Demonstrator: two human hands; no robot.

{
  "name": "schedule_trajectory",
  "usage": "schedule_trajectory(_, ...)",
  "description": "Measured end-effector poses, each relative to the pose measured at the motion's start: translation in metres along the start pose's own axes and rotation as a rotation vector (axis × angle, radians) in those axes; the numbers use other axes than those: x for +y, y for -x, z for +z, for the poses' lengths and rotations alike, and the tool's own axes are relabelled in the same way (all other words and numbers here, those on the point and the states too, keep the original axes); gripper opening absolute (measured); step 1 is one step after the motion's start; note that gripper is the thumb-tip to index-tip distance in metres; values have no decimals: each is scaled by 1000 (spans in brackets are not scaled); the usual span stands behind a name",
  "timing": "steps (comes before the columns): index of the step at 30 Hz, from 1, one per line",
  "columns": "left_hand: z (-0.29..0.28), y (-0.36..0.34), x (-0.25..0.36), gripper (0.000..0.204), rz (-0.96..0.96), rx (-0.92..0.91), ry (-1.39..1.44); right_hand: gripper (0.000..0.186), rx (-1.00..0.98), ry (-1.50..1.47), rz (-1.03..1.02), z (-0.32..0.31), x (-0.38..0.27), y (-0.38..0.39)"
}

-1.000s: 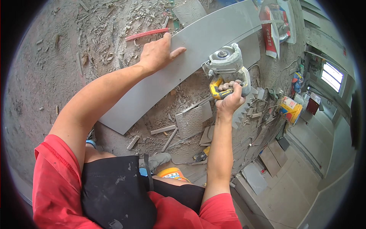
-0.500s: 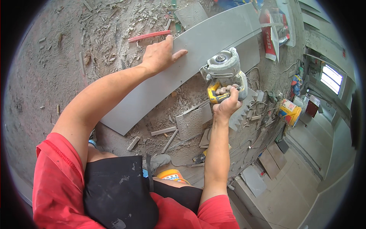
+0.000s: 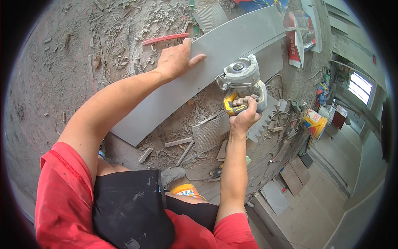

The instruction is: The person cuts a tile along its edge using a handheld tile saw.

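My right hand (image 3: 246, 112) is wrapped round the yellow and black handle of a dusty handheld circular saw (image 3: 244, 76). The saw's round blade shows at its far end, over the near edge of a long grey tile (image 3: 211, 60). At the tile's far edge lies my left hand (image 3: 178, 60), with the thumb stretched out over its surface and the forefinger pointing away; the other fingers are partly hidden. A red pencil (image 3: 165, 38) lies on the floor just beyond my left fingers. Another grey piece (image 3: 269, 62) adjoins the long tile beside the saw.
Mortar crumbs and offcut strips litter the floor. A ridged tile piece (image 3: 207, 135) lies near my feet, a notched trowel (image 3: 262, 118) to the saw's right. Farther right are a cable and a yellow bucket (image 3: 314, 123). A red and white bag (image 3: 295, 45) lies at the far right.
The saw and my right hand have shifted very slightly toward me and to the left. My left hand keeps its place on the tile; the whole view has moved a little.
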State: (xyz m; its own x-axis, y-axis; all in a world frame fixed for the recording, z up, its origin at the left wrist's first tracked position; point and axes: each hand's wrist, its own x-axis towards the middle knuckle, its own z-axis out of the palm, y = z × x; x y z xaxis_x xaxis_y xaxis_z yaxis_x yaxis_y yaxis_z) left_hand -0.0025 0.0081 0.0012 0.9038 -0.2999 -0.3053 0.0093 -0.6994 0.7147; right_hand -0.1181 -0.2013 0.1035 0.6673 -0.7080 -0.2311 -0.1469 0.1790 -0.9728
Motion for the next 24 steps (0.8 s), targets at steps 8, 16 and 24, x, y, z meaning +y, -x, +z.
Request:
schedule_trajectory(8,2,0,-1,65,4,17,2,14,-21,31,-15,-4,5,5)
schedule_trajectory(16,0,1,-1,63,14,16,11,13,-42,36,-19,-6,7,12)
schedule_trajectory(24,0,1,-2,63,-3,2,8,14,-18,7,3,-1,7,19)
